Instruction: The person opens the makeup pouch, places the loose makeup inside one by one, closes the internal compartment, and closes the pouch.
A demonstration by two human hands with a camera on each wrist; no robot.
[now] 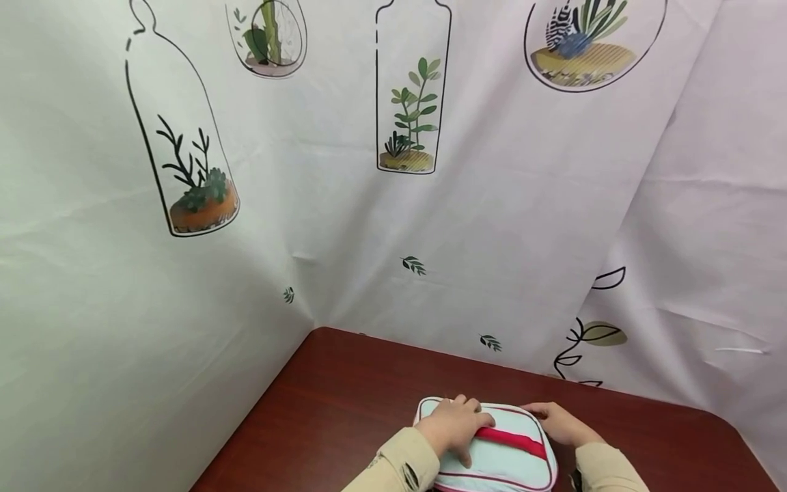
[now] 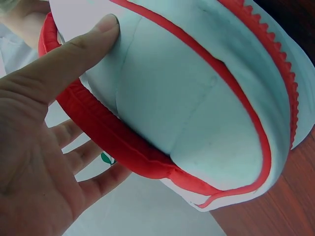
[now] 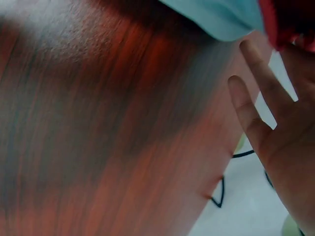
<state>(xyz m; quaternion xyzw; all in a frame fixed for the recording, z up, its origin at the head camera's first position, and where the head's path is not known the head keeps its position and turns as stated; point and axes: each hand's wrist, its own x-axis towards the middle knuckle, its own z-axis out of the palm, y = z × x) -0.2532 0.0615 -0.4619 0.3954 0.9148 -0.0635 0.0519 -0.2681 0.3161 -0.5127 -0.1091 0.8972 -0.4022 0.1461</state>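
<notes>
A pale blue fabric pouch [image 1: 510, 459] with red piping lies on the table. A red carry strap [image 1: 513, 441] crosses its top, and a red zipper [image 2: 275, 44] runs along its side in the left wrist view. My left hand [image 1: 455, 425] rests on the pouch, its thumb laid on the pale fabric and its other fingers spread beyond the strap. At the pouch's far right corner, my right hand [image 1: 562, 424] touches the red edge. Two of its fingers extend loosely in the right wrist view; its thumb and fingertips at the edge are hidden or cut off.
The dark red-brown wooden table [image 1: 344, 383] has a rounded far corner on each side. White fabric [image 1: 344, 205] printed with plants in jars hangs behind it and along the left.
</notes>
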